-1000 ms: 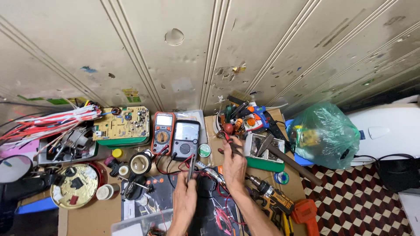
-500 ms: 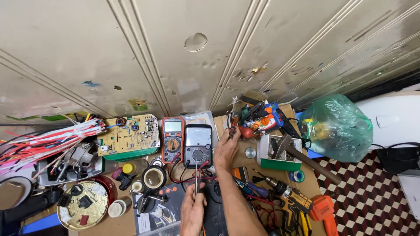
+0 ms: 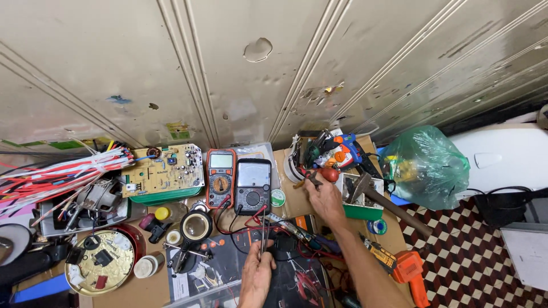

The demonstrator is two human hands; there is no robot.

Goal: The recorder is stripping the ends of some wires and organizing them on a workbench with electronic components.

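My left hand point(image 3: 256, 272) sits low in the middle, pinching a thin metal probe or tweezers point(image 3: 265, 235) that points up toward the black analog multimeter point(image 3: 253, 185). An orange digital multimeter point(image 3: 221, 178) lies just left of it, with red and black leads trailing below. My right hand point(image 3: 323, 197) reaches up and to the right, its fingers closed on a red-handled tool point(image 3: 326, 174) at the edge of a tool pile point(image 3: 328, 153). My forearm runs down to the bottom edge.
A yellow circuit board point(image 3: 165, 169) on a green tray, red and white wires point(image 3: 54, 177), a round gold disc point(image 3: 100, 268), a magnifier point(image 3: 195, 226), a green box with a hammer point(image 3: 371, 197), a green plastic bag point(image 3: 425, 165), an orange drill point(image 3: 408, 268). A metal shutter stands behind.
The view has shifted down and left. My right hand moved up and to the right from beside the black meter to the red-handled tool. My left hand stays on the probe.
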